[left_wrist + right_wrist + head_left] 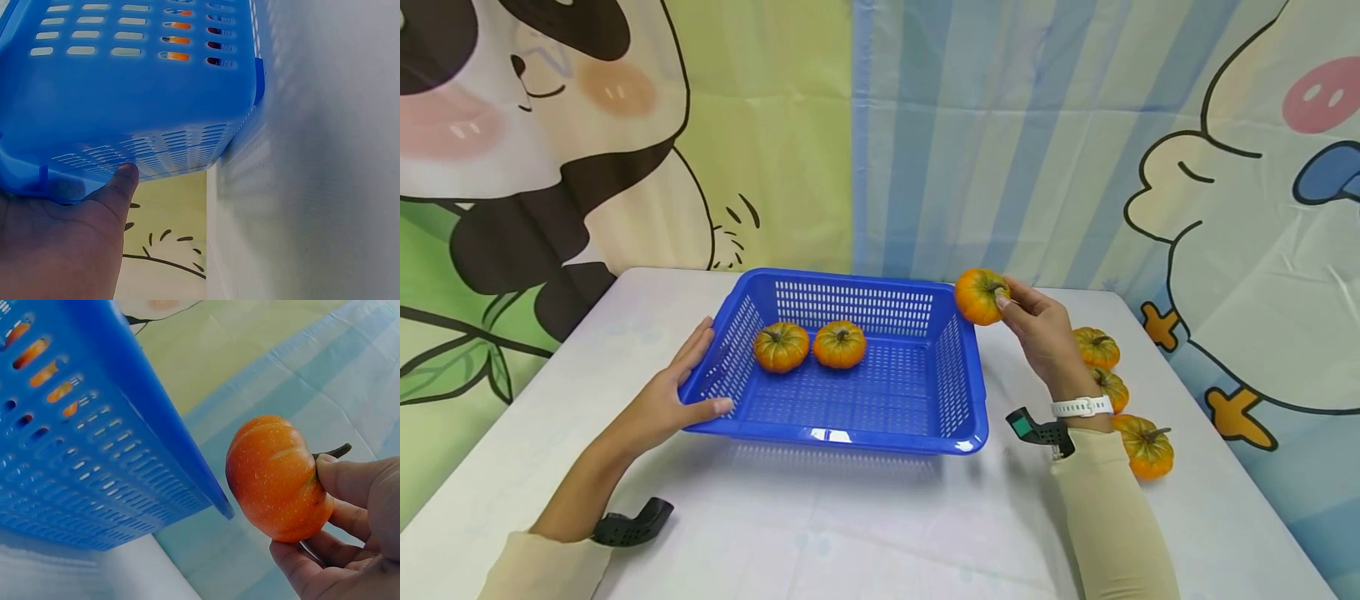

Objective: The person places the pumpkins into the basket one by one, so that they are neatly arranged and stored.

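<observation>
A blue plastic basket (850,443) with slotted walls stands on the table, and two small orange pumpkins, a left one (781,347) and a right one (839,344), lie inside towards its left. My left hand (662,408) grips the basket's left side, thumb over the rim; in the left wrist view a finger (119,187) lies against the outer wall. Beside the basket's back right corner, my right hand (1037,325) holds another pumpkin (979,297) up at rim height. Thumb and fingers pinch it near its stem, as the right wrist view shows the pumpkin (275,481) just outside the rim.
Three more pumpkins sit in a row on the right of the white table (820,533): a far one (1097,346), a middle one (1112,387) partly behind the right wrist, and a near one (1145,450). A cartoon-printed curtain (940,142) hangs behind the table.
</observation>
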The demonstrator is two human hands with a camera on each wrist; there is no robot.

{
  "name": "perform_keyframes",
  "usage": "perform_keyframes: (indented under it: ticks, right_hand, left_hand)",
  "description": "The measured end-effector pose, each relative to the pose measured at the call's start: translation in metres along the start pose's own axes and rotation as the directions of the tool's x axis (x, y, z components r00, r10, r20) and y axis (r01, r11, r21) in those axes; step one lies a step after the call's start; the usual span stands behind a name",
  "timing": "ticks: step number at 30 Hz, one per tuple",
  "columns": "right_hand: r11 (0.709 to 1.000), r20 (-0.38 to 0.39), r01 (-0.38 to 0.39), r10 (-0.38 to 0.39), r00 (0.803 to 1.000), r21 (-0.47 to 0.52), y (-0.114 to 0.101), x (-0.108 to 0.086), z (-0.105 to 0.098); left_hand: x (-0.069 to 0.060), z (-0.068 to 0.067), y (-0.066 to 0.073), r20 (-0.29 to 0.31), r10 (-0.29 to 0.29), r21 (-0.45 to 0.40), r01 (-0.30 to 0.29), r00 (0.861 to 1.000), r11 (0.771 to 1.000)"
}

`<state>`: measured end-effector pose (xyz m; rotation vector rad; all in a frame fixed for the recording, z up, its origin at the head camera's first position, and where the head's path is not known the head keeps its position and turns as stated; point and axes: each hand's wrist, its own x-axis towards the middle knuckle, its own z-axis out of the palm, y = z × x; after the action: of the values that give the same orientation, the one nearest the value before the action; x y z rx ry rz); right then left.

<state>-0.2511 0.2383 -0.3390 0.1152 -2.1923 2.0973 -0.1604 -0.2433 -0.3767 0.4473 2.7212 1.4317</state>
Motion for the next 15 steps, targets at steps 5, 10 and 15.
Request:
perform_keyframes:
  ticks: [5, 10, 15]
  right_hand:
    - [1.0, 0.045, 0.023, -0.023, 0.999, 0.001, 0.0, 0.0, 0.002]
    - [0.999, 0.081, 0.038, -0.039, 0.996, 0.019, -0.006, 0.002, 0.006]
    - [0.999, 0.099, 0.033, -0.032, 0.995, -0.001, -0.014, 0.005, 0.01]
  left_hand:
    - [0.001, 0.001, -0.001, 0.002, 0.006, -0.014, -0.006, 1.0, 1.0]
    - [0.0, 0.0, -0.001, 0.0, 0.014, -0.02, -0.014, 1.0, 1.0]
    - [0.001, 0.0, -0.001, 0.0, 0.021, -0.022, -0.021, 1.0, 1.0]
